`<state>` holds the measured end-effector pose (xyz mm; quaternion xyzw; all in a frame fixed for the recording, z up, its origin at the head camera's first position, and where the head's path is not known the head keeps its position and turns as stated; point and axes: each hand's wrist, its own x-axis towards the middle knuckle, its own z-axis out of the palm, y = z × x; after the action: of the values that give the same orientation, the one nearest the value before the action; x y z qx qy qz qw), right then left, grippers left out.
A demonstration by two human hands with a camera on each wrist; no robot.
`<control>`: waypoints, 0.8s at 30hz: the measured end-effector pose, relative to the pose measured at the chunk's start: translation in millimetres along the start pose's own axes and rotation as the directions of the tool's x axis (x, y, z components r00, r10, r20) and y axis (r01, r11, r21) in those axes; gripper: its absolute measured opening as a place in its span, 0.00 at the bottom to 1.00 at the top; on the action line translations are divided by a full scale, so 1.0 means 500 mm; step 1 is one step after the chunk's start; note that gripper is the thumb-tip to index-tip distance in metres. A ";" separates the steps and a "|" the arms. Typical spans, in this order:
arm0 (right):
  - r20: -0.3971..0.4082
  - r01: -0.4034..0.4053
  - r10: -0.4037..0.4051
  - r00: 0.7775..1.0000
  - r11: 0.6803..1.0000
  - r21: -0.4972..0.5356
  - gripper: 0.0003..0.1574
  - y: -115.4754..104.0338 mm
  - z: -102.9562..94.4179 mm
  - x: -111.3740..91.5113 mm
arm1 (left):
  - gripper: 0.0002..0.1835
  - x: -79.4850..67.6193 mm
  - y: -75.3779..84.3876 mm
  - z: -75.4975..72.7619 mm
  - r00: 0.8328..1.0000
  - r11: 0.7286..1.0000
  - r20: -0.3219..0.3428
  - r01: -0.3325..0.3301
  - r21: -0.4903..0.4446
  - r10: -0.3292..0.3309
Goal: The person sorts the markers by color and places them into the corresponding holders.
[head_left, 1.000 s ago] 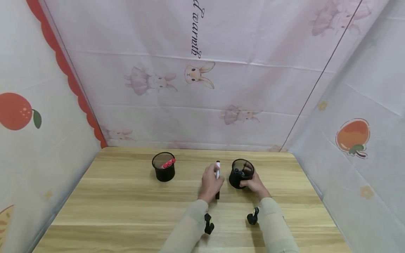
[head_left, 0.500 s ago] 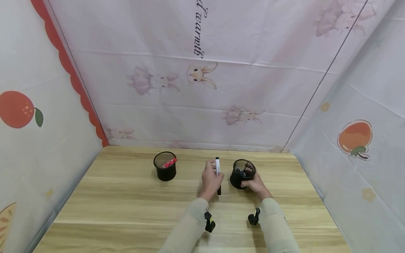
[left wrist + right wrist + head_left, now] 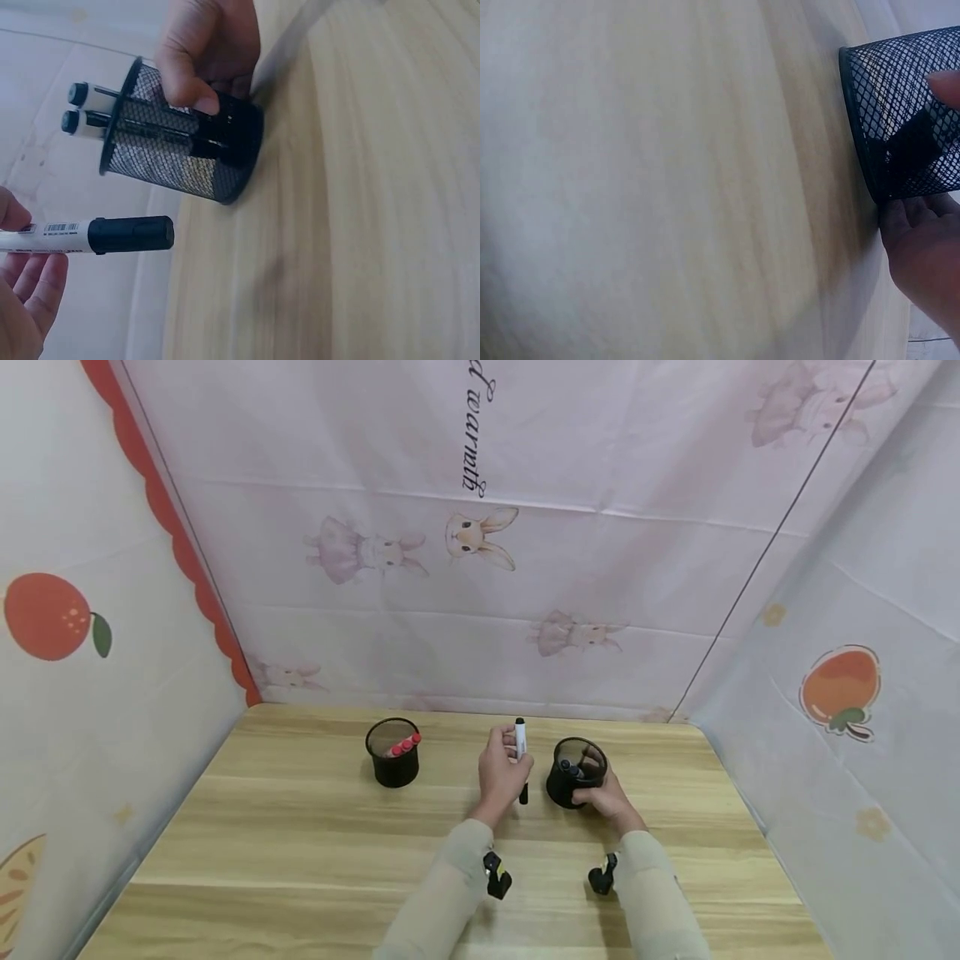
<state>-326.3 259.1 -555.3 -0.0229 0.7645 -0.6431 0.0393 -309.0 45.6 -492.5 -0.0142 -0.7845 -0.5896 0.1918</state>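
Note:
My left hand (image 3: 503,775) pinches a white marker with black ends (image 3: 521,739) between thumb and fingers. The marker stands nearly upright above the table, left of a black mesh pen holder (image 3: 561,787). In the left wrist view its black cap (image 3: 135,234) points toward the table, beside the mesh holder (image 3: 169,142). My right hand (image 3: 609,797) grips that holder round its side, the thumb in front. Two markers with dark ends (image 3: 88,109) stand inside it. In the right wrist view the holder's mesh wall (image 3: 907,97) sits between thumb and fingers, its base on the wood.
A second black mesh holder (image 3: 395,772) stands at the back left, with several red-ended markers (image 3: 406,745) leaning in it. The wooden table (image 3: 300,843) meets a printed cloth wall (image 3: 420,660) behind, with more cloth at both sides.
My left hand has risen with the marker, lifting it up off the table and slightly away from me. My right hand and its holder stay in place; the head view has shifted slightly.

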 end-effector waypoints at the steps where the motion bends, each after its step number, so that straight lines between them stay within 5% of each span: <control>1: -0.003 0.000 0.000 1.000 1.000 0.006 0.62 0.001 0.000 0.001 | 0.25 0.002 0.003 0.000 1.000 1.000 -0.008 -0.017 -0.007 0.017; 8: 0.028 -0.025 0.025 0.999 0.999 0.034 0.62 -0.034 0.006 -0.014 | 0.21 0.004 0.021 -0.001 0.996 0.996 -0.032 -0.080 -0.027 0.079; 15: 0.006 -0.018 0.018 1.000 1.000 0.003 0.62 -0.003 0.001 0.000 | 0.21 0.005 0.032 0.004 0.994 0.994 -0.047 -0.102 -0.043 0.100; 24: 0.040 -0.030 0.028 0.999 0.999 0.042 0.61 -0.043 0.006 -0.014 | 0.18 0.011 0.035 0.005 0.989 0.986 -0.070 -0.134 -0.101 0.127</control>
<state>-319.2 253.0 -534.2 -0.0236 0.7499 -0.6580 0.0642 -310.3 52.2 -475.3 -0.0570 -0.7433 -0.6164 0.2536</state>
